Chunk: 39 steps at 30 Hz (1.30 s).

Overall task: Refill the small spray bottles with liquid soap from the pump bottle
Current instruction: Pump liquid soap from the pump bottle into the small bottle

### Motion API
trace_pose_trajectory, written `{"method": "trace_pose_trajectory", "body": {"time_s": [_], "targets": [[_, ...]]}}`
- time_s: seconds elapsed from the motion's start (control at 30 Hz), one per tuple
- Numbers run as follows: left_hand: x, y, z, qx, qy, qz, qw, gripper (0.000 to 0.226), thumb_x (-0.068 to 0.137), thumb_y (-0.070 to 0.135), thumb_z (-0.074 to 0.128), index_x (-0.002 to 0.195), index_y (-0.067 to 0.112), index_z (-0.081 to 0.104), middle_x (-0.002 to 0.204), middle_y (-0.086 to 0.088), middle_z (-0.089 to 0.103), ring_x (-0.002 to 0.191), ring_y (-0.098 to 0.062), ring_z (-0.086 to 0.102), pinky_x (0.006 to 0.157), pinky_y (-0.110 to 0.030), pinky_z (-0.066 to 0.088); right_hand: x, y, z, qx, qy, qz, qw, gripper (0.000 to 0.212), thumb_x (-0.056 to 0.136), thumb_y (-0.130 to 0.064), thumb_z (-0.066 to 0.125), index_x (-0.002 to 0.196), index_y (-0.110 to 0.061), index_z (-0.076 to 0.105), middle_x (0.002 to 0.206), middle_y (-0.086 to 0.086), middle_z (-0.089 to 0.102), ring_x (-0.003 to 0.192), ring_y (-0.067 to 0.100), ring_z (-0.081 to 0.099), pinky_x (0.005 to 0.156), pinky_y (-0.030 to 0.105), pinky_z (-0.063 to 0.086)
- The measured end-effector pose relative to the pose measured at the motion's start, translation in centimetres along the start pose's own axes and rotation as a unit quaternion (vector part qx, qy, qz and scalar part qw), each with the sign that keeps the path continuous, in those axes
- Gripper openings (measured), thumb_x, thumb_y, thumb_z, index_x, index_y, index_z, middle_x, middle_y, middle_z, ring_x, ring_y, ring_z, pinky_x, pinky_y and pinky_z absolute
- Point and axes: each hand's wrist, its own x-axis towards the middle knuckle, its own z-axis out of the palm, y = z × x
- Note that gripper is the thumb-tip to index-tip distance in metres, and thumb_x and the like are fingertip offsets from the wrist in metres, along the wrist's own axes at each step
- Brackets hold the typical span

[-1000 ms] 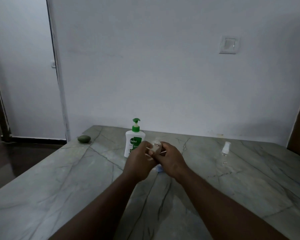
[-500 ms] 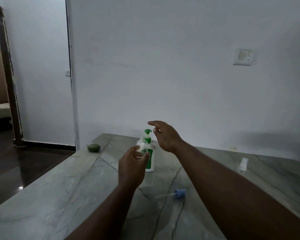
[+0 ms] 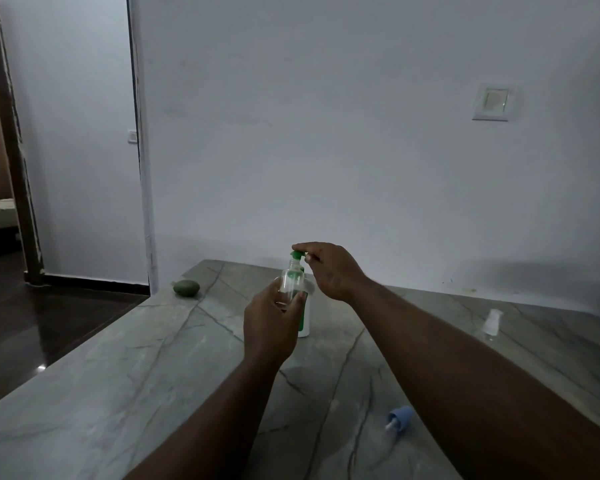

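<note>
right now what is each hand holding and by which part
The left hand grips the small clear bottle around its lower body. The right hand holds nothing; its fingers rest on the green pump head.

Two spray bottles (image 3: 291, 284) (image 3: 492, 323), one pump bottle (image 3: 305, 313)

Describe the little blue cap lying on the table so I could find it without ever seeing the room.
Start at the grey marble table and follow the right forearm back toward the camera. Just beside that forearm, at the near edge, lies the blue spray cap on its side. It is the only blue thing, detached from any bottle.
</note>
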Motion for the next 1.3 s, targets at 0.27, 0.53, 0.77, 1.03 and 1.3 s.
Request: {"method": "trace_pose_trajectory", "body": {"time_s": [0.27,0.53,0.77,1.03,1.3], "targets": [[0.1,-0.1,0.4,-0.006,0.003,0.002,1.000,0.026,0.099,0.037,0.067,0.120,0.022,0.070,0.086,0.016,0.064,0.079,-0.002,0.067,0.064,-0.023,0.054,-0.8,0.1,0.7,0.025,0.023,-0.009,0.999,0.044,0.105,-0.008,0.042,0.143,-0.022,0.060,0.145,0.000,0.061,0.133,0.019,0.056,0.114,0.040,0.044],[0.2,-0.2,0.6,-0.006,-0.001,0.004,1.000,0.028,0.099,0.037,0.067,0.120,0.020,0.069,0.085,0.017,0.063,0.076,0.000,0.064,0.063,-0.023,0.054,-1.7,0.7,1.8,0.080,0.062,-0.008,0.995,0.044,0.105,-0.007,0.041,0.139,-0.024,0.063,0.141,-0.001,0.064,0.121,0.018,0.065,0.106,0.041,0.051],[0.0,-0.4,0.7,-0.004,-0.002,0.010,1.000,0.024,0.098,0.036,0.068,0.114,0.019,0.071,0.081,0.019,0.061,0.076,-0.003,0.066,0.067,-0.030,0.059,-1.9,0.7,2.1,0.084,0.055,-0.006,0.995,0.044,0.105,-0.005,0.041,0.138,-0.023,0.064,0.141,0.000,0.064,0.125,0.020,0.063,0.107,0.043,0.051],[-0.2,-0.5,0.8,-0.004,0.010,0.006,1.000,0.020,0.097,0.039,0.069,0.110,0.023,0.071,0.075,0.019,0.063,0.069,-0.001,0.065,0.060,-0.023,0.053,-2.3,0.7,1.9,0.071,0.041,-0.001,0.997,0.047,0.104,-0.005,0.041,0.141,-0.025,0.062,0.143,-0.001,0.063,0.128,0.019,0.059,0.110,0.040,0.048],[-0.1,-0.6,0.8,0.003,0.020,0.012,1.000,0.022,0.095,0.041,0.072,0.112,0.026,0.071,0.075,0.019,0.062,0.069,0.000,0.064,0.059,-0.022,0.049,-1.9,0.7,0.5,0.063,0.014,-0.010,0.998,0.047,0.105,-0.005,0.040,0.142,-0.026,0.061,0.143,-0.004,0.063,0.122,0.016,0.065,0.109,0.038,0.048]]}}
